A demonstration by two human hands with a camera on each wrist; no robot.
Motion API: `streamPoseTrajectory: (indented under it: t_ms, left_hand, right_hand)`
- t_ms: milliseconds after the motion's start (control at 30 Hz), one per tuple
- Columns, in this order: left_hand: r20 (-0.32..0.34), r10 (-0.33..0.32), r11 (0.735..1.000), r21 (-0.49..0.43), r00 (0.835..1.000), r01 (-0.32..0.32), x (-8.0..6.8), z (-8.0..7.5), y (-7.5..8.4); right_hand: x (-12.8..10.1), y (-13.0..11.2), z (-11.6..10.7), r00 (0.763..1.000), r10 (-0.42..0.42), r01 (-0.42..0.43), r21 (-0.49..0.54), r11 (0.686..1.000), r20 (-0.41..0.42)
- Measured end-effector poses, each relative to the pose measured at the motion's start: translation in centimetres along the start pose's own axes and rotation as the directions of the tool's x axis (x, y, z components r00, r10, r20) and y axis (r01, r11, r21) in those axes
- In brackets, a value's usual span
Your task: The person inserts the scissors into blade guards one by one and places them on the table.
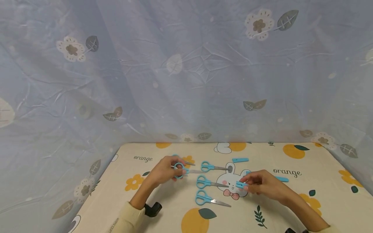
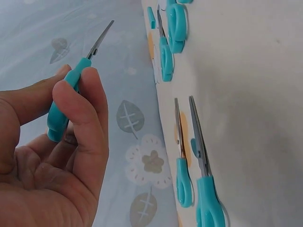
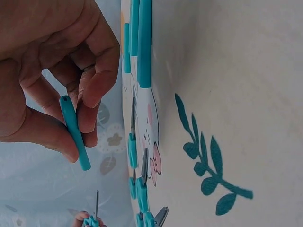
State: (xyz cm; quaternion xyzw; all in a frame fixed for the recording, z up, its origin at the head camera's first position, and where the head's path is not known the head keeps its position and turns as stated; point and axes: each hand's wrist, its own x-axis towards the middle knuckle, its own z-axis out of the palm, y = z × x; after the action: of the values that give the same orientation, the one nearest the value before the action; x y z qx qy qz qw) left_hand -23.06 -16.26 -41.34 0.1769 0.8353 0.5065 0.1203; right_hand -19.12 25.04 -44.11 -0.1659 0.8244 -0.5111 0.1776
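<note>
Pinched by the handles in my left hand [image 1: 164,171] is a pair of scissors [image 2: 57,116] with light blue handles. Its metal blades [image 1: 196,171] point right, lifted above the cloth. My right hand [image 1: 263,187] holds a blue blade cover [image 3: 75,132] between thumb and fingers, its end facing left toward the scissors, with a gap between. Between the hands lie more scissors in a column: a top pair [image 1: 205,166], a middle pair [image 1: 201,182] and a bottom pair [image 1: 201,196], bare blades pointing right. Another pair [image 1: 190,163] is partly hidden behind the left hand.
One blade cover [image 1: 240,160] lies toward the back, and another [image 1: 282,179] lies right of the right hand, partly hidden. A patterned cream cloth [image 1: 233,220] covers the table. Behind it hangs a grey-blue curtain [image 1: 186,97] with flowers and leaves.
</note>
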Motion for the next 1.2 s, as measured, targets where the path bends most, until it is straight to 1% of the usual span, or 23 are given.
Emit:
streamPoseTrajectory:
  t_ms: [233,500,633,967,1200]
  left_hand:
    - [0.015,0.003,1.000,-0.027,1.000,-0.003,0.5,0.6,0.5]
    - [0.031,0.019,0.999,-0.050,0.999,-0.018,1.0,1.2,0.7]
    - [0.039,0.023,0.998,-0.061,0.999,-0.021,1.1,1.3,0.9]
    - [0.054,0.030,0.997,-0.074,0.998,-0.026,1.6,1.8,1.6]
    - [0.058,0.023,0.996,-0.088,0.998,-0.018,1.8,2.3,1.9]
  right_hand:
    - [0.5,-0.3,0.4,1.000,0.006,-0.006,0.000,1.000,-0.008]
    - [1.1,-0.6,0.4,0.999,-0.044,0.044,0.019,0.999,0.022]
    - [1.2,-0.7,0.4,0.998,-0.055,0.053,0.033,0.998,0.032]
    - [1.7,-1.3,0.5,0.998,-0.052,0.051,0.036,0.998,0.021]
    - [2.2,-1.3,0.6,0.997,-0.071,0.069,0.075,0.995,0.021]
